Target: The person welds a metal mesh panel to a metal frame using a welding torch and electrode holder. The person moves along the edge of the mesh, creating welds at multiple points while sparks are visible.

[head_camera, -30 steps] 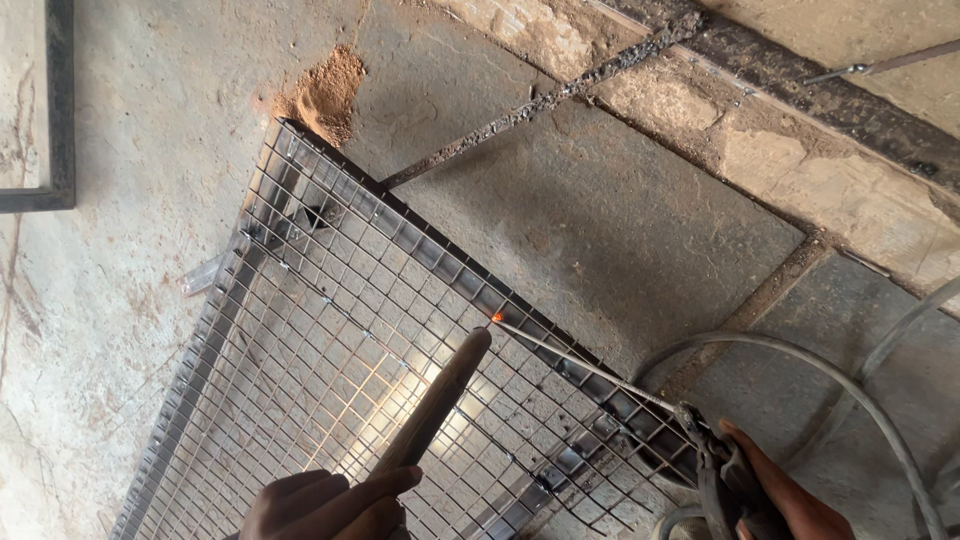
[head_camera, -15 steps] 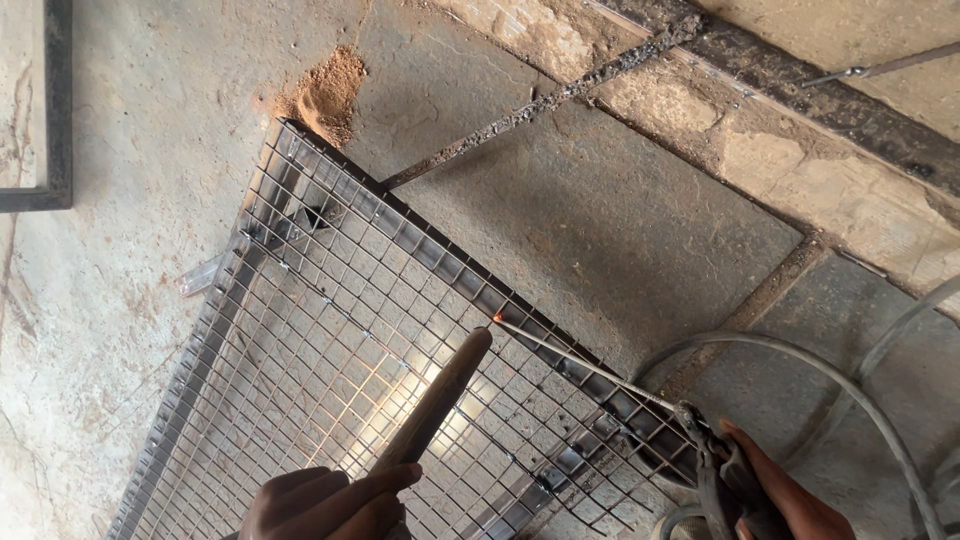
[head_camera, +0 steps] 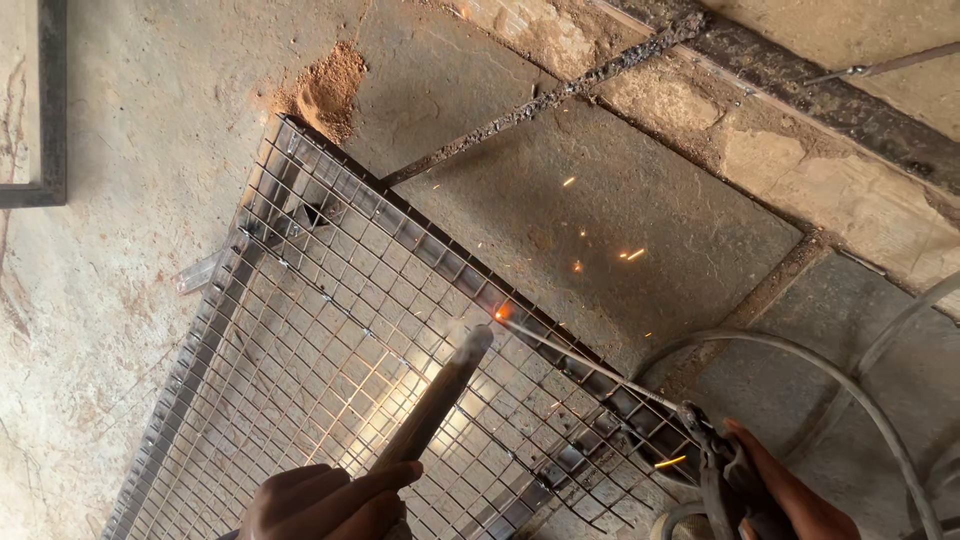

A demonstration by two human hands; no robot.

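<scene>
At the bottom of the frame, left of the middle, the left hand [head_camera: 325,503] is closed around a wooden-looking rod [head_camera: 435,405] that rises toward the centre. Its pale tip presses down on the wire mesh panel [head_camera: 300,370]. This panel has a metal frame and lies on the floor [head_camera: 620,200], running from the upper left to the lower right of the frame.

At the lower right corner, the right hand [head_camera: 790,495] is clamped on an electrode holder [head_camera: 725,480]. A thin welding electrode [head_camera: 590,362] goes from it up to the frame bar near the middle of the picture.

Half a second ago there was only a small red point at the tip. Now it glows bright orange [head_camera: 503,312], a little smoke rises beside the rod, and sparks [head_camera: 630,254] fly over the grey floor slab to the right. I judge that the arc has just started, so the mesh is being joined to the bar at this spot.

A grey cable [head_camera: 800,350] curves at the right. A small heap of orange dust [head_camera: 325,90] sits at the upper left.
</scene>
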